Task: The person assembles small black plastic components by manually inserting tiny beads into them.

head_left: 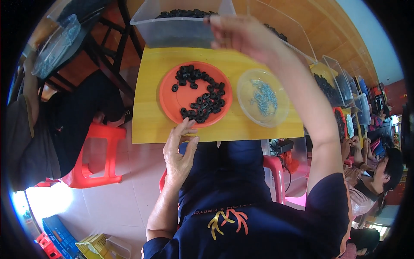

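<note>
My left hand (179, 151) is at the near rim of an orange plate (169, 103), thumb and fingers apart with nothing visible between them. Several small black parts (207, 103), each with a hole, lie loosely in a curve on that plate. Over the right end of a clear plastic bin (172, 34) at the back, my right hand (241, 36) is blurred by motion. A small black part (210, 18) seems pinched at its fingertips. More black parts (185, 14) are heaped inside the bin. Right of the plate, a clear round dish (246, 108) holds small silvery screws (264, 97).
Everything stands on a yellow tabletop (151, 129). Further clear bins (340, 80) with black parts line the right. Another person in dark clothing sits at left by a red stool (114, 134); more people are at far right (366, 177). A yellow crate (92, 246) is on the floor.
</note>
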Available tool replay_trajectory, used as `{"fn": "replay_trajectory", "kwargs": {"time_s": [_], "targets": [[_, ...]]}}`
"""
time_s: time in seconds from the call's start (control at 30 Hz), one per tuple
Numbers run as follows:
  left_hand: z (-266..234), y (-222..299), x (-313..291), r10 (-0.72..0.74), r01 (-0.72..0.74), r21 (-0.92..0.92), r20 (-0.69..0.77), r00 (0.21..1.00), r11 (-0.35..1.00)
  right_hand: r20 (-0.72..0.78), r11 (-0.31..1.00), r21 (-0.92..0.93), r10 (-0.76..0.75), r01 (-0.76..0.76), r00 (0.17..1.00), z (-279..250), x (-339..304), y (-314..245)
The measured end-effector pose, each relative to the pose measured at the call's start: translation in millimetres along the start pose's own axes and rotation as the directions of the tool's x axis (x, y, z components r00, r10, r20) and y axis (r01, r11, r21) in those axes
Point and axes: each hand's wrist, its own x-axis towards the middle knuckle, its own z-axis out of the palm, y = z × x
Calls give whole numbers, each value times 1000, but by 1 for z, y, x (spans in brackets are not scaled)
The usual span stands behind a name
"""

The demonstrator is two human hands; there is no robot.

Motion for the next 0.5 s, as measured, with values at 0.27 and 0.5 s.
{"fn": "replay_trajectory", "kwargs": {"time_s": [0.27, 0.5], "targets": [[7, -14, 9, -99, 96, -60, -34, 995, 994, -288, 905, -425, -118, -17, 950, -39, 28, -57], [16, -19, 15, -124, 122, -80, -29, 992, 989, -51, 287, -952, 206, -110, 977, -82, -57, 24]]}}
